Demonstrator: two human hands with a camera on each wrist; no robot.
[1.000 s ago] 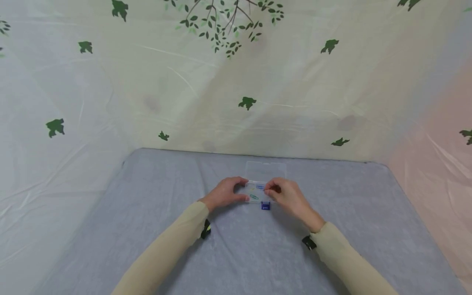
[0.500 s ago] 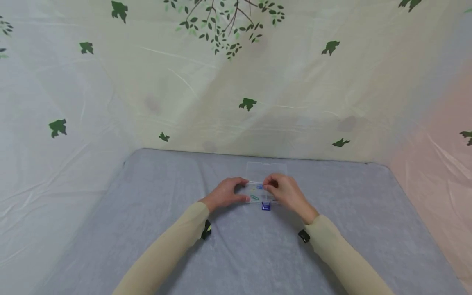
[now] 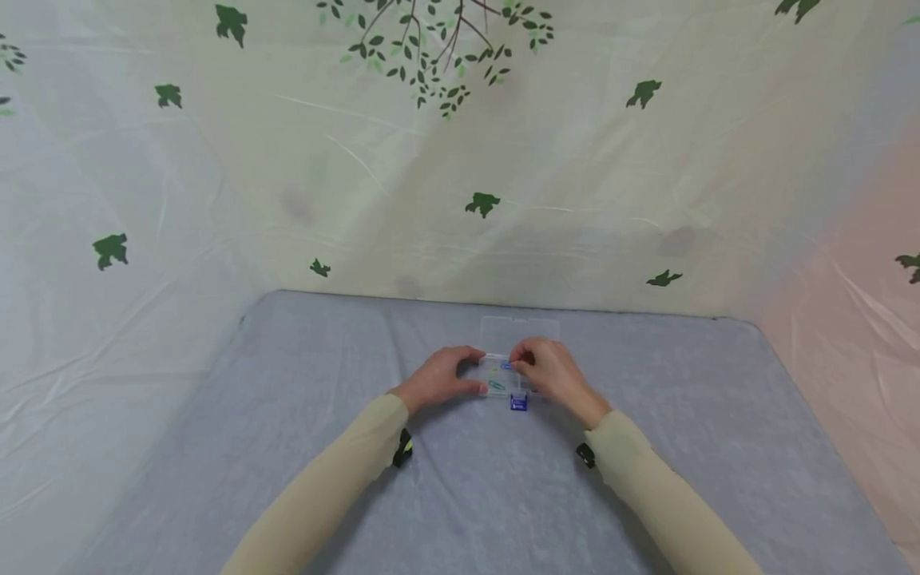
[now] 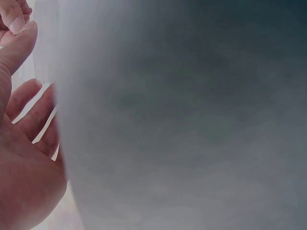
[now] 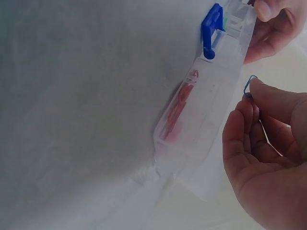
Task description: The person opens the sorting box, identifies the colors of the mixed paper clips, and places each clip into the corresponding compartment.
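Observation:
A small clear plastic case (image 3: 512,383) with its lid (image 3: 519,329) tipped back lies on the cloth. My left hand (image 3: 437,375) grips its left end, thumb at the front side and fingers at the back. Over the case, my right hand (image 3: 557,374) pinches a blue paper clip (image 5: 246,89) between thumb and fingertips. A green paper clip (image 3: 496,386) lies in the left compartment, with blue ones behind it. Red paper clips (image 5: 180,108) fill another compartment, shown in the right wrist view. The blue latch (image 3: 518,402) hangs at the case's front.
Grey cloth (image 3: 460,495) covers the table. A pale sheet (image 3: 402,200) with leaf and bird prints hangs behind it. Black wrist cameras (image 3: 585,455) sit at both cuffs. A blurred grey surface (image 4: 182,124) takes up most of the left wrist view.
My right hand has shifted slightly left and farther back over the case, its fingertips now nearer the blue clips. The left hand and the case have stayed in place.

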